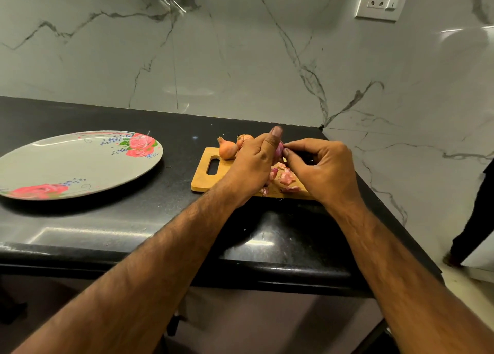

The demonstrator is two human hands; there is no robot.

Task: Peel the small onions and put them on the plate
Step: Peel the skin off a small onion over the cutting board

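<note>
- The black countertop (171, 220) is bounded by the marble wall behind and by a drop-off at its front and right edges. A wide bare stretch is seen between the board and the plate, so the carry to the left is judged unobstructed.
- The flowered plate (77, 164) lies well apart from the board, to its left, and no onion is seen on it. None of the task is judged delivered yet.
- The wooden cutting board (203, 177) is set near the counter's right edge. Anything dropped to that side could roll off onto the floor.
- The left hand (254, 166) is curled round a half-peeled onion (279, 149), which is held just above the board.
- The right hand (323, 169) is brought against that onion, its fingertips pinching at the skin. If the skin is pulled too hard, the slick bulb could be squeezed out of the grip.
- Two unpeeled onions (227, 149) sit at the board's far edge, just beside the left hand. They could be nudged onto the counter by a careless knuckle.
- Pink peels (286, 178) are scattered on the board under the hands. Scraps could cling to the onion and be carried to the plate.
</note>
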